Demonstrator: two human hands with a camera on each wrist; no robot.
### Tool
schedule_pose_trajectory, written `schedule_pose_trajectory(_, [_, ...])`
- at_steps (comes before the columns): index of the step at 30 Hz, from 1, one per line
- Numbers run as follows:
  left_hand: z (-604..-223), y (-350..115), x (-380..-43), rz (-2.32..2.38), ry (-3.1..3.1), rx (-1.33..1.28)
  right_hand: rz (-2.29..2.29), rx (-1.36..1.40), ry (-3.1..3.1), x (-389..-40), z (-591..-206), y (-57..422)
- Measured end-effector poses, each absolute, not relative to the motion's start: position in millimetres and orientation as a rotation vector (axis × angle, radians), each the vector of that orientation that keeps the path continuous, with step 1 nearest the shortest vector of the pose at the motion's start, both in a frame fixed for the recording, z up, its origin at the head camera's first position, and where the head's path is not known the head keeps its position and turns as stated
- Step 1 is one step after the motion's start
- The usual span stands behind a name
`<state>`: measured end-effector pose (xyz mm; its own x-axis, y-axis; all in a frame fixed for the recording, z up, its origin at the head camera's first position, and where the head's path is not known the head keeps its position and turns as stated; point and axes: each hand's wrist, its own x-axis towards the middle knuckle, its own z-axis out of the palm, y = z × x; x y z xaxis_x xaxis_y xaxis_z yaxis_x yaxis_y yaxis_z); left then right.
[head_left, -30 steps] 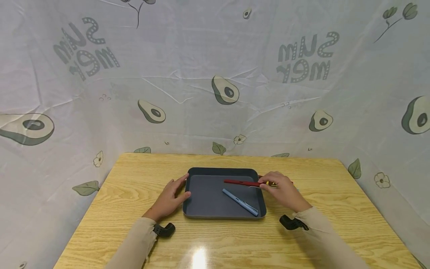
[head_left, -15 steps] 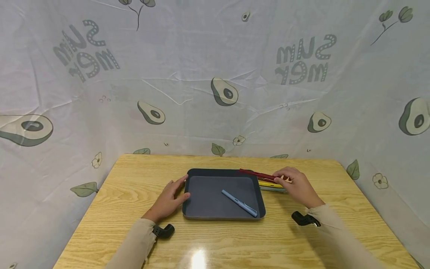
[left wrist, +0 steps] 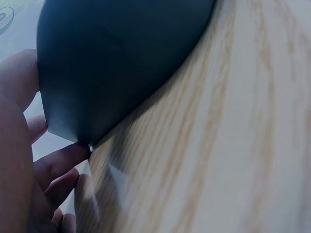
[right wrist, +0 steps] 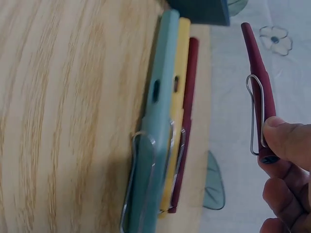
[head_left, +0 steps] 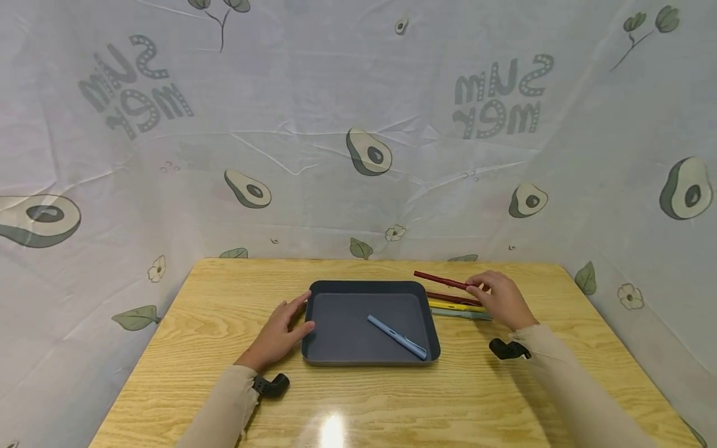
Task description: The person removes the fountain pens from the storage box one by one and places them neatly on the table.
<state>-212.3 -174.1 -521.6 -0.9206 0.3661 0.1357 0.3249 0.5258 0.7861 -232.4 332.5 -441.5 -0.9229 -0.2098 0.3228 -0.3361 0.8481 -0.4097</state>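
My right hand pinches a dark red pen by its cap end, thumb beside the wire clip. The pen is raised above the table, its far end pointing left. Below it, a second dark red pen, a yellow pen and a pale teal pen lie side by side on the table. A dark grey tray stands to their left, with a light blue pen lying slantwise inside. My left hand rests against the tray's left edge, fingers spread.
The wooden table extends around the tray on all sides. A pale cloth printed with avocados hangs behind it and at its sides. Black wrist mounts sit on both sleeves.
My right hand has carried the red pen from over the tray to the right and back, above the other pens, which are now more visible. The left hand stays at the tray.
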Motion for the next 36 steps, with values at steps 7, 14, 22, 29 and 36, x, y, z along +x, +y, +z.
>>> schedule_pose_trajectory(7, [-521,-175,-213,1.383,2.7,0.598,0.695,0.361,-2.846,-242,-449,337])
schedule_pose_trajectory(14, [-522,-175,-214,1.391,2.702,0.622,0.691,0.355,-2.919,-251,-455,340])
schedule_pose_trajectory(22, [-523,-176,-215,1.394,2.704,0.643,0.698,0.375,-2.945,-260,-459,344])
schedule_pose_trajectory(29, [-524,-175,-215,1.402,2.702,0.637,0.709,0.398,-3.003,-265,-461,351])
schedule_pose_trajectory(36, [-522,-175,-214,1.404,2.7,0.612,0.745,0.384,-3.074,-267,-460,354])
